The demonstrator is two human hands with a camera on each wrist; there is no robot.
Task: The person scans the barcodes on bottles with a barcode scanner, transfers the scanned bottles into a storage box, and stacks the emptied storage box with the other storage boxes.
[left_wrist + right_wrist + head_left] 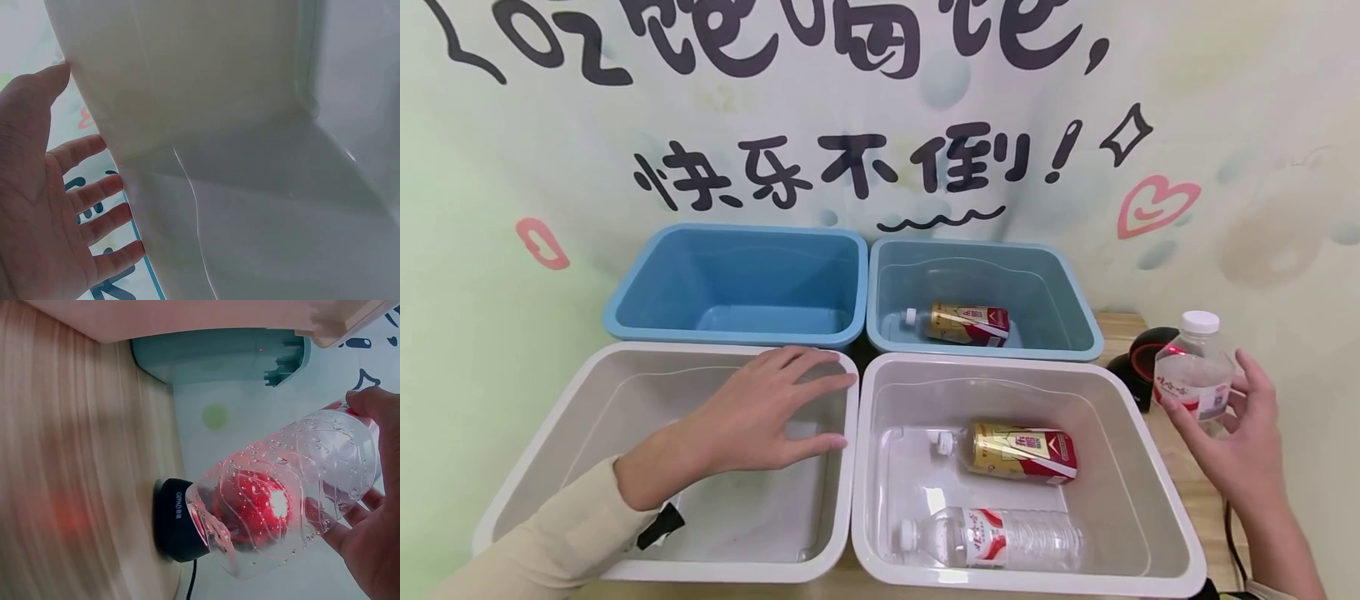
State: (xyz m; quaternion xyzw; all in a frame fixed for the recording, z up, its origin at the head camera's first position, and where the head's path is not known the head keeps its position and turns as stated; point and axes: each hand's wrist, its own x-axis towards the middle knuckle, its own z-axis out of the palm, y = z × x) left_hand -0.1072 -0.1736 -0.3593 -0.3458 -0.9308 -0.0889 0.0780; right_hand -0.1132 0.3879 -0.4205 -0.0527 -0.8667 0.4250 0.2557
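My right hand [1258, 433] grips a clear plastic water bottle [1195, 367] with a white cap and a red-and-white label, held upright at the right. Behind it stands a black barcode scanner [1138, 362]; in the right wrist view its red light shines through the wet-looking bottle [300, 481]. My left hand [752, 412] is spread, holding nothing, over the front left whitish bin [662, 571]. In the left wrist view, the left hand's [56, 194] fingertips lie along the bin's edge; whether they touch it I cannot tell.
The front right whitish bin [1030, 579] holds a gold-and-red bottle [1022, 452] and a clear bottle [1000, 537], both lying down. Another gold-and-red bottle [970, 323] lies in the back right blue-green bin [985, 350]. A blue bin [737, 337] stands back left. Scanner and bins share a wooden table [81, 456].
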